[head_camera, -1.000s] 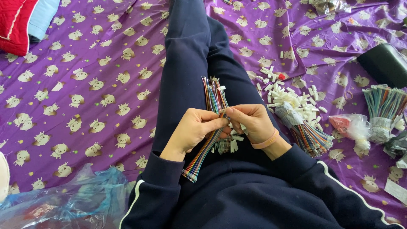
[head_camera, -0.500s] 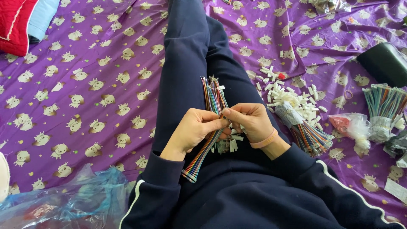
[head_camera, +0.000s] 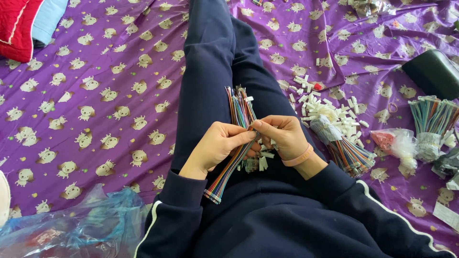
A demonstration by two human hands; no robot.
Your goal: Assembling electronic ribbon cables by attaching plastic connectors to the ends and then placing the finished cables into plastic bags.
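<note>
I sit with my legs in dark trousers stretched over a purple patterned sheet. My left hand (head_camera: 217, 145) grips a bundle of multicoloured wires (head_camera: 239, 107) that runs across my lap, its lower end (head_camera: 213, 195) near my left sleeve. My right hand (head_camera: 282, 136), with a pink band on the wrist, pinches the bundle against the left fingertips. Several small white connectors (head_camera: 260, 162) lie on my lap just under the hands.
A pile of white plastic connectors (head_camera: 318, 102) and another wire bundle (head_camera: 351, 155) lie right of my leg. Further right are a green wire bundle (head_camera: 432, 119), a clear bag (head_camera: 394, 143) and a black case (head_camera: 432, 71). Blue plastic wrap (head_camera: 71, 229) lies bottom left, red and blue fabric (head_camera: 28, 24) top left.
Both hands stay on the wire bundle with only small finger movements. The bundle and the rest have not shifted.
</note>
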